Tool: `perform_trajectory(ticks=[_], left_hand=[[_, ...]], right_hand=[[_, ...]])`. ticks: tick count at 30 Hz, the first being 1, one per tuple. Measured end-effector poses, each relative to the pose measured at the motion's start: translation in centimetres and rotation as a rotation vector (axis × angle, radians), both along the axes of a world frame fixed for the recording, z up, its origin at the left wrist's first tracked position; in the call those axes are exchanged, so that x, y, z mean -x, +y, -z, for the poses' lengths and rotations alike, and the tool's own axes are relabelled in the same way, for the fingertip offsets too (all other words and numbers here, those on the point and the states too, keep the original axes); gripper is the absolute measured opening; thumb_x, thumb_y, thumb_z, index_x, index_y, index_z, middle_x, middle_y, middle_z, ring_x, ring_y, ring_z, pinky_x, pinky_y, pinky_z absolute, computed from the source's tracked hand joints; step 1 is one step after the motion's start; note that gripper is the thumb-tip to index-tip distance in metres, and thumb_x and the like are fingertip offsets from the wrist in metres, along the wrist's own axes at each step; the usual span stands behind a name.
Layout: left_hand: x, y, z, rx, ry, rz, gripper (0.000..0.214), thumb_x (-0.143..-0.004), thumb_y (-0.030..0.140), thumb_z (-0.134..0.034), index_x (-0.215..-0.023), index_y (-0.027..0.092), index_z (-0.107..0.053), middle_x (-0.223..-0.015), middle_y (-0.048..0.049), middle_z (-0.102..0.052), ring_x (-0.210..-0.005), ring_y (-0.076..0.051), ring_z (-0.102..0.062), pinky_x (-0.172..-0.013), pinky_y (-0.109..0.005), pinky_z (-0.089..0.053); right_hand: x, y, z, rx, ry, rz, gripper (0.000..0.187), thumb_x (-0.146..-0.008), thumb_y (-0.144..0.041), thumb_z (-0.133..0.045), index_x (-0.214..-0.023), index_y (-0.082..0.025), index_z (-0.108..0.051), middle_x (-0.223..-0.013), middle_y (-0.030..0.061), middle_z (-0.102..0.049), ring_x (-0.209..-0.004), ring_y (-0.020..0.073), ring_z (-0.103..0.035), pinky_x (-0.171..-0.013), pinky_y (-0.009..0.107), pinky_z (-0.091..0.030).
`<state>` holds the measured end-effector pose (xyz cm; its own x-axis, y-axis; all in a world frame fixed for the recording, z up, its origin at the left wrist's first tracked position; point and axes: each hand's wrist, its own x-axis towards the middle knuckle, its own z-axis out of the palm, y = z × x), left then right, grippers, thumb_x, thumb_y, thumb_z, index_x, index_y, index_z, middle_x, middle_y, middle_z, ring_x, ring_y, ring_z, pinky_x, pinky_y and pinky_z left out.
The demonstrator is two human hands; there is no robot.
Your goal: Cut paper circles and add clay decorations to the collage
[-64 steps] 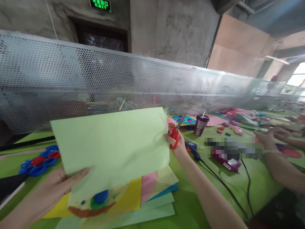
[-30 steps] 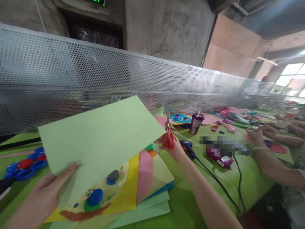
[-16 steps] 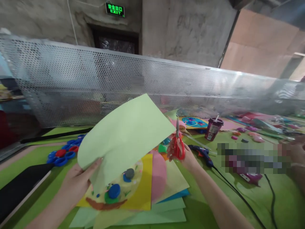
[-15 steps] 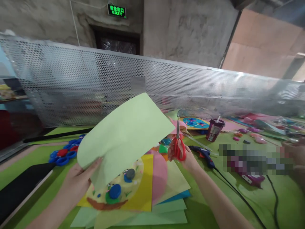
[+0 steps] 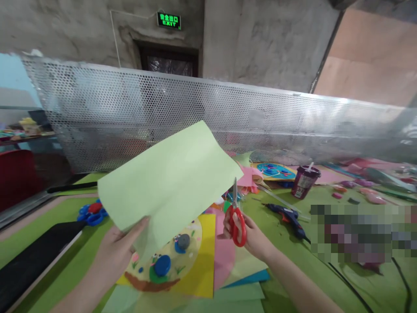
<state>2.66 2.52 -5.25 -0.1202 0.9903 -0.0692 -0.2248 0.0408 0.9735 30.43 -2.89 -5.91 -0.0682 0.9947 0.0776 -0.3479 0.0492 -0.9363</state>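
Note:
A pale green sheet of paper [image 5: 172,178] is held up in front of me, pinched at its lower edge by my left hand [image 5: 125,243]. My right hand [image 5: 247,232] grips red-handled scissors [image 5: 238,228], whose blades point upward beside the sheet's right corner. The blades look closed or nearly so; whether they touch the paper I cannot tell. Beneath the sheet lies a yellow card [image 5: 205,261] with a clay picture on a cream round: a blue disc [image 5: 162,265], a grey disc [image 5: 183,241] and a brown strip. The raised sheet hides its upper left part.
Under the card are pink, cream, blue and green papers [image 5: 247,291]. A dark blue glue gun [image 5: 288,217] with a cable lies at the right, near a purple cup [image 5: 304,181] with a straw. Blue flower-shaped pieces [image 5: 93,213] lie left. A perforated metal screen [image 5: 221,108] stands behind.
The scissors and my right hand have come lower and slightly left in view. The sheet has flattened, its left end less curled. My view has shifted a little left.

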Motion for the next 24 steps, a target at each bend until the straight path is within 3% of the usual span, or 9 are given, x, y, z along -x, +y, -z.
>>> perform_trajectory(ticks=[5, 11, 15, 19, 21, 24], left_hand=[[-0.7, 0.1, 0.1, 0.179, 0.040, 0.130, 0.044, -0.051, 0.023, -0.084, -0.089, 0.011, -0.067, -0.085, -0.0121, -0.075, -0.065, -0.027, -0.071, -0.048, -0.032, -0.059], [0.0, 0.9, 0.5, 0.183, 0.000, 0.084, 0.032, -0.065, 0.015, -0.075, -0.095, 0.016, -0.063, -0.085, -0.0068, -0.076, -0.068, -0.022, -0.071, -0.055, -0.029, -0.060], [0.1, 0.7, -0.1, 0.104, -0.088, 0.031, 0.045, -0.056, 0.018, -0.081, -0.098, 0.022, -0.064, -0.091, -0.0012, -0.075, -0.071, -0.020, -0.071, -0.057, -0.028, -0.061], [-0.2, 0.0, -1.5, 0.003, -0.213, -0.026, 0.057, -0.046, 0.025, -0.086, -0.099, 0.025, -0.066, -0.096, 0.0018, -0.075, -0.082, -0.018, -0.070, -0.063, -0.019, -0.059], [-0.2, -0.3, -2.0, -0.011, -0.268, -0.060, 0.048, -0.051, 0.018, -0.082, -0.096, 0.023, -0.068, -0.087, 0.0028, -0.076, -0.080, -0.015, -0.070, -0.064, -0.014, -0.057], [-0.2, -0.4, -2.2, 0.031, -0.320, -0.074, 0.030, -0.072, 0.007, -0.061, -0.098, 0.020, -0.067, -0.081, 0.0007, -0.076, -0.075, -0.013, -0.071, -0.064, -0.016, -0.057]], right_hand=[[-0.4, 0.5, 0.1, 0.082, 0.032, 0.026, 0.046, -0.062, -0.059, -0.070, -0.070, -0.019, -0.050, -0.062, -0.0052, -0.050, -0.053, 0.0087, -0.048, -0.059, 0.031, -0.049], [-0.9, 0.7, 0.2, 0.145, 0.013, 0.027, 0.050, -0.056, -0.061, -0.072, -0.071, -0.018, -0.051, -0.061, -0.0054, -0.053, -0.049, 0.0091, -0.051, -0.058, 0.034, -0.050], [-0.8, 0.6, 0.5, 0.170, -0.057, 0.017, 0.046, -0.061, -0.057, -0.071, -0.072, -0.017, -0.052, -0.059, -0.0039, -0.055, -0.048, 0.0107, -0.053, -0.055, 0.033, -0.049], [-0.6, 0.7, 0.6, 0.099, -0.085, 0.095, 0.042, -0.067, -0.056, -0.068, -0.072, -0.017, -0.052, -0.067, -0.0002, -0.060, -0.053, 0.0122, -0.056, -0.057, 0.033, -0.050], [-0.7, 0.8, 0.4, 0.041, -0.073, 0.137, 0.042, -0.068, -0.057, -0.066, -0.077, -0.018, -0.053, -0.077, 0.0018, -0.062, -0.059, 0.0133, -0.059, -0.061, 0.034, -0.051], [-0.9, 0.7, -0.2, -0.028, -0.065, 0.148, 0.043, -0.069, -0.060, -0.063, -0.079, -0.019, -0.055, -0.082, 0.0028, -0.063, -0.064, 0.0145, -0.060, -0.064, 0.035, -0.052]])
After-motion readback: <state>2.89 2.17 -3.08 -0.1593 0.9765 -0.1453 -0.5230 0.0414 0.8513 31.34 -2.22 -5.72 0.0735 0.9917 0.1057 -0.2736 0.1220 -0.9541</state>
